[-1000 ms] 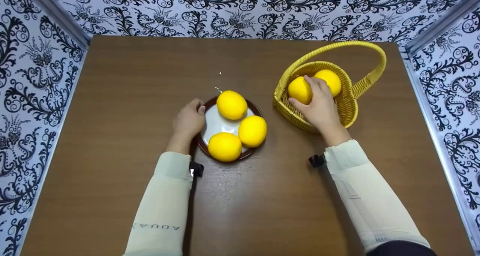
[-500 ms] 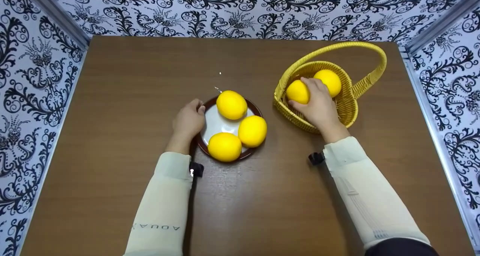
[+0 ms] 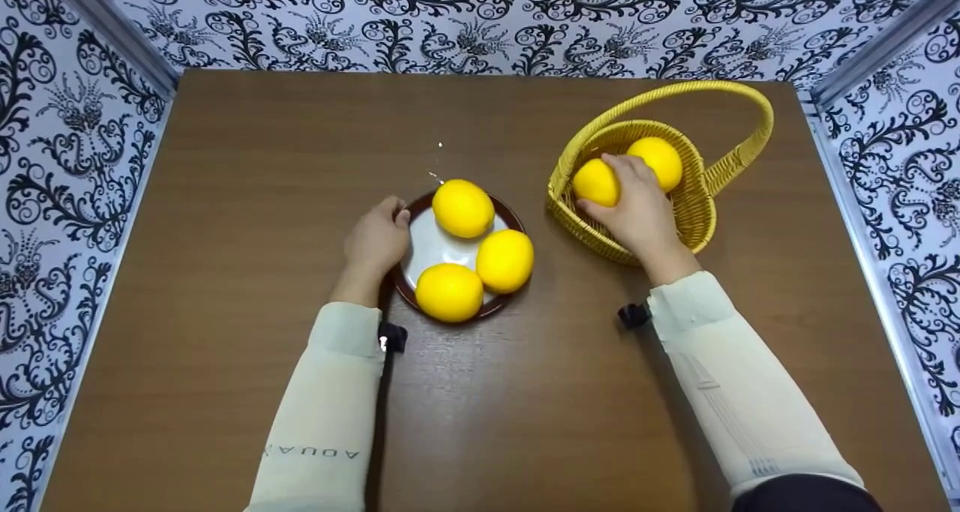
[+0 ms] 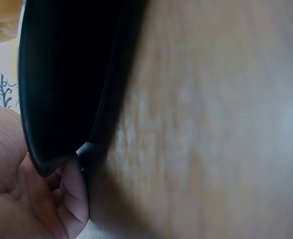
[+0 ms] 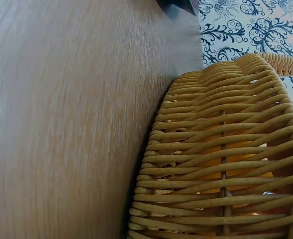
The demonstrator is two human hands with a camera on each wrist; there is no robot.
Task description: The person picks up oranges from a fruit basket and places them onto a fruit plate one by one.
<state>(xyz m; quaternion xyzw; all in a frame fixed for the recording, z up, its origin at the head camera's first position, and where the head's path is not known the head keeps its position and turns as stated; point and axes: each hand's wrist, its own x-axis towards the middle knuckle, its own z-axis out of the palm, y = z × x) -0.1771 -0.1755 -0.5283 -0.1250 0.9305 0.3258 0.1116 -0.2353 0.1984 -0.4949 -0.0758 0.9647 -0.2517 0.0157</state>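
My left hand (image 3: 377,238) grips the left rim of a brown-edged white plate (image 3: 424,251). In the left wrist view its fingers curl beneath the dark outer side of the plate (image 4: 69,74). On the plate lie three lemons, one at the back (image 3: 463,209), one at the right (image 3: 505,261) and one at the front (image 3: 449,293). Inside a yellow wicker basket (image 3: 694,223), my right hand (image 3: 641,216) holds a lemon (image 3: 596,182) between thumb and fingers. Another lemon (image 3: 657,163) lies behind that hand. The basket's weave (image 5: 221,149) hides the hand in the right wrist view.
The basket's tall handle (image 3: 690,88) arches over its back and right side. Everything stands on a brown wooden table (image 3: 510,422). Patterned black-and-white panels (image 3: 465,25) close off the back and both sides.
Over the last second my right hand and the lemon in it have shifted slightly left and toward me inside the basket. The left hand and the plate have stayed in place.
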